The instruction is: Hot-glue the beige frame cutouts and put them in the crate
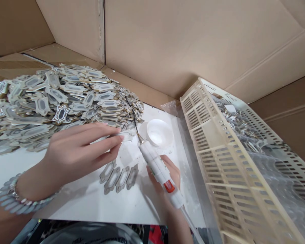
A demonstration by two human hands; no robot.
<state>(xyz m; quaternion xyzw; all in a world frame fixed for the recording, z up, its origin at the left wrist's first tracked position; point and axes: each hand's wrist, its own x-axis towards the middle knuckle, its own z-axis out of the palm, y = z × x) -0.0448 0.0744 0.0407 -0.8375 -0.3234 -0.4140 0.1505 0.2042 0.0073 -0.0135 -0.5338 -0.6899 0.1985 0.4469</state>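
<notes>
My left hand [83, 149] reaches in from the left, its thumb hidden beneath. Its fingertips are closed on a small pale label frame [127, 135] with an oval-ended window. In my right hand [171, 173] is a white corded pen-shaped tool [156, 166] with a red switch and a thin, bent dark tip. The metal collar of the tool is close to the right end of the frame; whether they touch I cannot tell. Below my left fingers, several similar label frames [122, 178] lie in a row on the white work surface [78, 203].
A large heap of label frames [73, 91] covers the left and back. Just behind the tool stands a round white dish [160, 133]. On the right, a slotted cream plastic crate [213, 152] holds bagged small parts [240, 127]. Cardboard walls [180, 40] enclose the back.
</notes>
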